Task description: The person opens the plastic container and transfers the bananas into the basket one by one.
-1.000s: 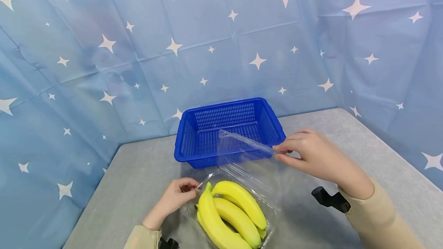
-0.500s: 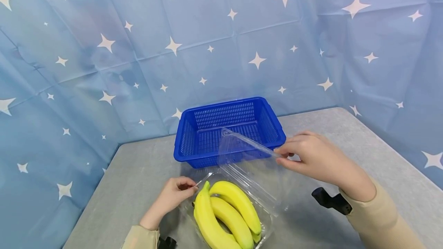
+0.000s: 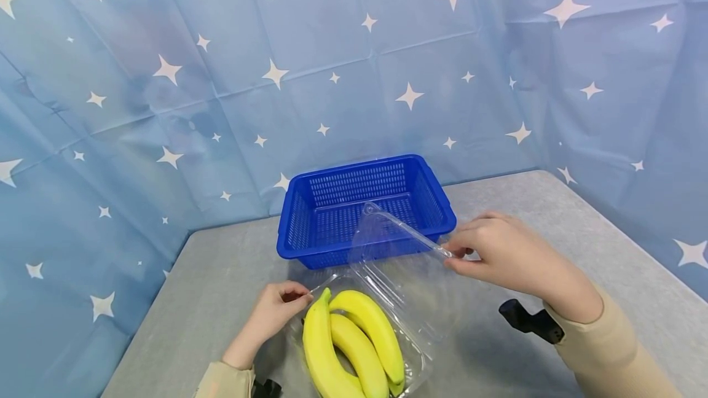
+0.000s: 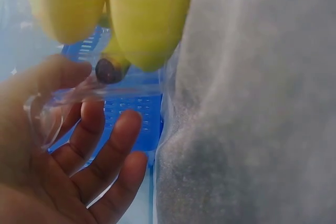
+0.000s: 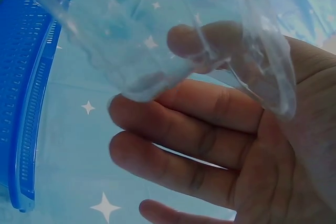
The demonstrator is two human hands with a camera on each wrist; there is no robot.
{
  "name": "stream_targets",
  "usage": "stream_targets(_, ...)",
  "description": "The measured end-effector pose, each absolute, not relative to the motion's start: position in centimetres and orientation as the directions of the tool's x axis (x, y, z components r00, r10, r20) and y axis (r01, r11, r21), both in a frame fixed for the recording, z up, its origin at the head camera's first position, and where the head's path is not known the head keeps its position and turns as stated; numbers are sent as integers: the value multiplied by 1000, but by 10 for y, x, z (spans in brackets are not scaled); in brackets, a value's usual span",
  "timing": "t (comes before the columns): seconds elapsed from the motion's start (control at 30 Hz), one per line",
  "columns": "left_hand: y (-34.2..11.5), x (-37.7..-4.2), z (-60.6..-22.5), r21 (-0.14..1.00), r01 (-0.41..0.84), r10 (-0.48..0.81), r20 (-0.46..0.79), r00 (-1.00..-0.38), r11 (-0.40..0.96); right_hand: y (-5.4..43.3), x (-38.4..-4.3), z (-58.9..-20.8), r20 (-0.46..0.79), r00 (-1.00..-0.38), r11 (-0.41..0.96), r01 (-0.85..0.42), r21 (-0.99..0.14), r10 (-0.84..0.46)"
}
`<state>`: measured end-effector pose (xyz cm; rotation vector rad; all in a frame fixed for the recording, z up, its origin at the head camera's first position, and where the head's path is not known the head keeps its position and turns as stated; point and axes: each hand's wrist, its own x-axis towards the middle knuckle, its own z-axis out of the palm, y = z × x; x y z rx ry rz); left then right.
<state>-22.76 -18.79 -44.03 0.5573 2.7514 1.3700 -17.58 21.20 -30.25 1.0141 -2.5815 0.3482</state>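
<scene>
A clear plastic clamshell box stands near the front of the table with its lid raised. Several yellow bananas lie in its base. My left hand pinches the rim at the base's far left corner; in the left wrist view, the thumb bends over the clear plastic while the other fingers curl below. With thumb and index finger, my right hand pinches the lid's edge. The right wrist view shows the clear lid edge between thumb and fingers. The lower ends of the bananas are cut off in the head view.
Behind the box, a blue slotted plastic basket stands on the grey table, partly seen through the lid. A blue star-patterned cloth hangs behind and at both sides. Black camera mounts sit on the wrists.
The box base and bananas have shifted left, with my left hand moving slightly left too. My right hand and the lid's held edge have moved a little right and toward me.
</scene>
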Motion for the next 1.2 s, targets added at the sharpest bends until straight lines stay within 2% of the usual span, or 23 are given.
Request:
stream_targets(0.73,-189,-229,-440,778,248,202,158,-967,577,207,-177,-306,361,-677,682,-719,-134,-642)
stream_targets(1.2,-193,-232,-439,769,225,174,149,-973,598,204,-176,-311,242,-758,732,-650,-203,-606)
